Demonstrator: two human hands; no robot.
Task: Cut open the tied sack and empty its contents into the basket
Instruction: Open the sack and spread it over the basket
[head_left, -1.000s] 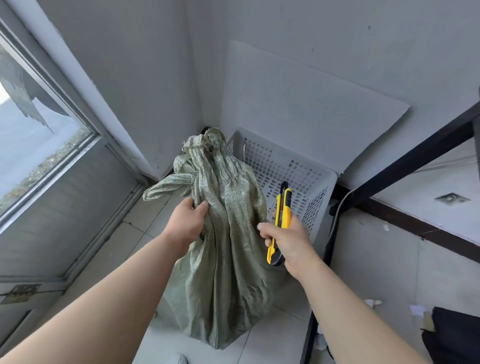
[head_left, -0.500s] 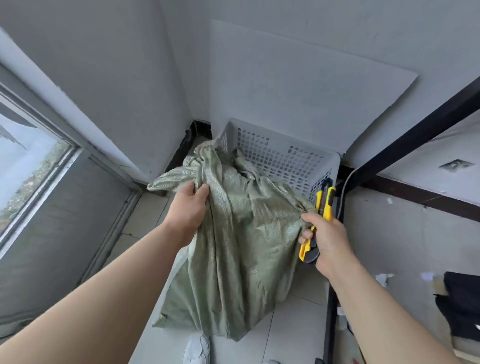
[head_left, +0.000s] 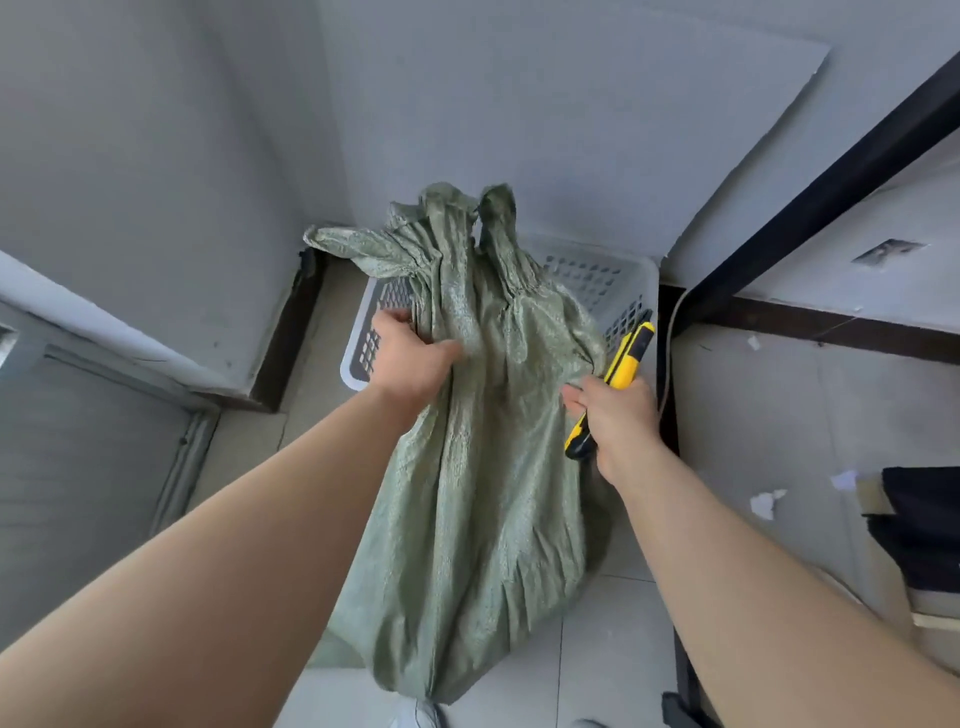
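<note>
Gripping a bunch of cloth on the upper left side of the sack, the left hand has its fingers curled into the green woven fabric. The right hand wraps its fingers round the handle of a yellow and black utility knife, whose front end points up toward the basket. Its fingertips lie against the sack's right side, and whether a blade is out cannot be told. The sack stands upright between both hands, its neck gathered into ears at the top. Whether its bottom touches the tiled floor cannot be told. Behind it the white perforated basket stands on the floor in the room's corner, partly hidden. Paper scraps lie toward the floor's right edge.
</note>
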